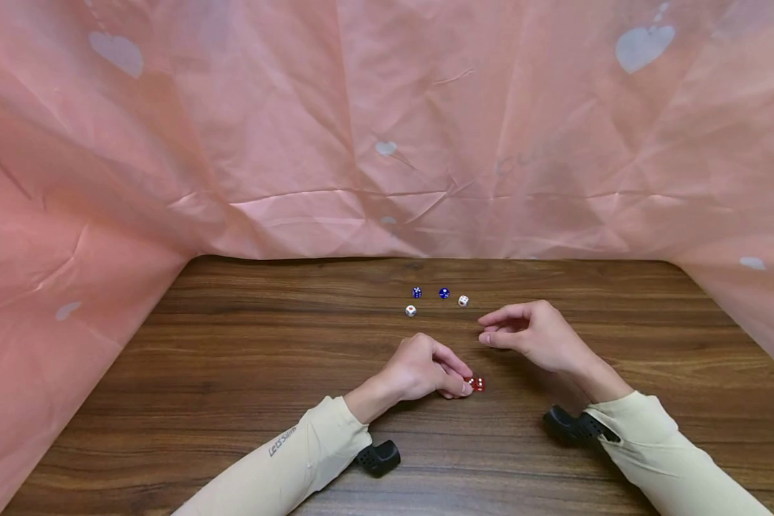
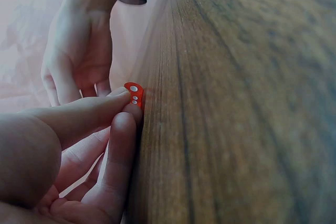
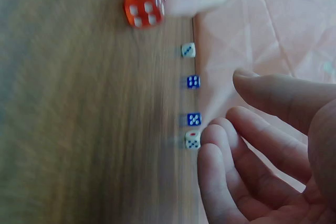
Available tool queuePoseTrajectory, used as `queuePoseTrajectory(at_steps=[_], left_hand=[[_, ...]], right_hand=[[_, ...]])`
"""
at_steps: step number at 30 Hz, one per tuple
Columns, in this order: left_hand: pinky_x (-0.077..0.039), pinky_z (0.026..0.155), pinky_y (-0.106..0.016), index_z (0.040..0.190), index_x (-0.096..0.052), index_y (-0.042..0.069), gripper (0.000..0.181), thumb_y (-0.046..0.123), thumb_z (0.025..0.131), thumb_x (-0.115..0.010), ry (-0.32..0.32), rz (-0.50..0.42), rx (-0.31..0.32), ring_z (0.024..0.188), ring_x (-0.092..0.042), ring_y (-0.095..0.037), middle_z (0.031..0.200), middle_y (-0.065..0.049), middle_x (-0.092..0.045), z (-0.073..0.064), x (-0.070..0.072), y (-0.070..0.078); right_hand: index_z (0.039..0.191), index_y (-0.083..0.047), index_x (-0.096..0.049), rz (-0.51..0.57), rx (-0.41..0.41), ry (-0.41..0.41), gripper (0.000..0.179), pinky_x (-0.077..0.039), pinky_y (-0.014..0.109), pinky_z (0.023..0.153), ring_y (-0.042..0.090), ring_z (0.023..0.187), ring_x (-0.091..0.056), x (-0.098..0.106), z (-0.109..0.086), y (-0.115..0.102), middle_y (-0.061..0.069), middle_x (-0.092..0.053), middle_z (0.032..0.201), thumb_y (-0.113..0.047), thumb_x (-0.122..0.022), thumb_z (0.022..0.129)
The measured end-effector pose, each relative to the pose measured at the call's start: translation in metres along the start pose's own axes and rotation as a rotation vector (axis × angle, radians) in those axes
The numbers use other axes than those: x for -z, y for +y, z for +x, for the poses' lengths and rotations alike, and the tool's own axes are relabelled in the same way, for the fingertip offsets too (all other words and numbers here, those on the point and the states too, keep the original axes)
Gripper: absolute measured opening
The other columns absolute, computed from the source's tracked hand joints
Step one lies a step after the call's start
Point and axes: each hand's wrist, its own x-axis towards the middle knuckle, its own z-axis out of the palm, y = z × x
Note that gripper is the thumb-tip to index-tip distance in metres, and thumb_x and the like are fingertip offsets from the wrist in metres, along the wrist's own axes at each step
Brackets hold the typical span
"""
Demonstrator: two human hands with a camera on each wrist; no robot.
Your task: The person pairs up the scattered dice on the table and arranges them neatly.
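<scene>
My left hand [image 1: 419,369] is low over the table, thumb and fingers pinching a red die that they partly cover. Against it sits a second red die [image 1: 480,385], white-dotted, on the right side of the fingertips. The right wrist view shows the red pair touching, the front red die [image 3: 144,10] larger and blurred. My right hand [image 1: 548,340] hovers above the wood to the upper right, its fingers loosely bent and holding nothing. Nearest to it is a white die [image 1: 463,301]. Left of that lie a blue die [image 1: 444,293], another blue die [image 1: 416,292] and another white die [image 1: 411,311].
The dark wooden table [image 1: 264,344] reaches back to a hanging pink cloth [image 1: 297,143] with pale hearts, which also encloses both sides. A black strap device [image 1: 379,459] is at the left wrist, and another black device [image 1: 574,424] at the right.
</scene>
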Motion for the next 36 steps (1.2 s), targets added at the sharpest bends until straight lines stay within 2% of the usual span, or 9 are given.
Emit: queuePoseTrajectory(at_steps=[8, 14, 21, 29, 36], left_hand=[[-0.05, 0.055, -0.017, 0.085, -0.086, 0.014, 0.013, 0.008, 0.075, -0.092, 0.002, -0.036, 0.004, 0.057, -0.068, -0.002, 0.072, 0.001, -0.08, -0.001, 0.001, 0.001], [-0.052, 0.057, -0.018, 0.086, -0.086, 0.016, 0.013, 0.01, 0.076, -0.092, 0.001, -0.017, 0.007, 0.057, -0.069, -0.001, 0.07, 0.006, -0.079, -0.001, 0.001, -0.001], [-0.053, 0.057, -0.018, 0.085, -0.086, 0.015, 0.012, 0.01, 0.076, -0.092, -0.001, -0.023, 0.005, 0.057, -0.069, -0.001, 0.07, 0.005, -0.079, -0.001, 0.0, -0.001], [-0.049, 0.055, -0.017, 0.084, -0.086, 0.015, 0.013, 0.009, 0.075, -0.093, 0.005, -0.034, 0.007, 0.057, -0.068, -0.002, 0.072, 0.001, -0.08, -0.001, 0.001, 0.0], [-0.049, 0.055, -0.017, 0.085, -0.086, 0.015, 0.013, 0.01, 0.075, -0.093, 0.002, -0.013, 0.001, 0.057, -0.069, -0.002, 0.072, 0.002, -0.08, -0.001, 0.002, -0.001]], right_hand=[[0.121, -0.003, -0.078, -0.026, -0.029, 0.08, 0.038, -0.054, 0.016, 0.077, 0.001, 0.088, -0.073, 0.003, 0.028, 0.007, 0.01, -0.083, 0.104, -0.025, -0.085, 0.091], [0.124, -0.003, -0.077, -0.025, -0.056, 0.099, 0.04, -0.053, 0.014, 0.078, -0.001, 0.089, -0.072, 0.01, 0.044, 0.009, 0.012, -0.082, 0.109, -0.025, -0.085, 0.091], [0.124, -0.005, -0.078, -0.061, -0.073, 0.107, 0.041, -0.05, 0.015, 0.08, 0.0, 0.09, -0.07, 0.013, 0.053, 0.009, 0.011, -0.083, 0.11, -0.028, -0.085, 0.091], [0.118, -0.008, -0.08, -0.06, -0.092, 0.08, 0.038, -0.048, 0.018, 0.08, 0.003, 0.09, -0.068, -0.001, 0.061, 0.015, 0.008, -0.083, 0.105, -0.029, -0.087, 0.088], [0.116, -0.011, -0.081, -0.1, -0.099, 0.08, 0.035, -0.049, 0.024, 0.083, 0.004, 0.089, -0.068, -0.007, 0.066, 0.02, 0.005, -0.084, 0.103, -0.032, -0.087, 0.088]])
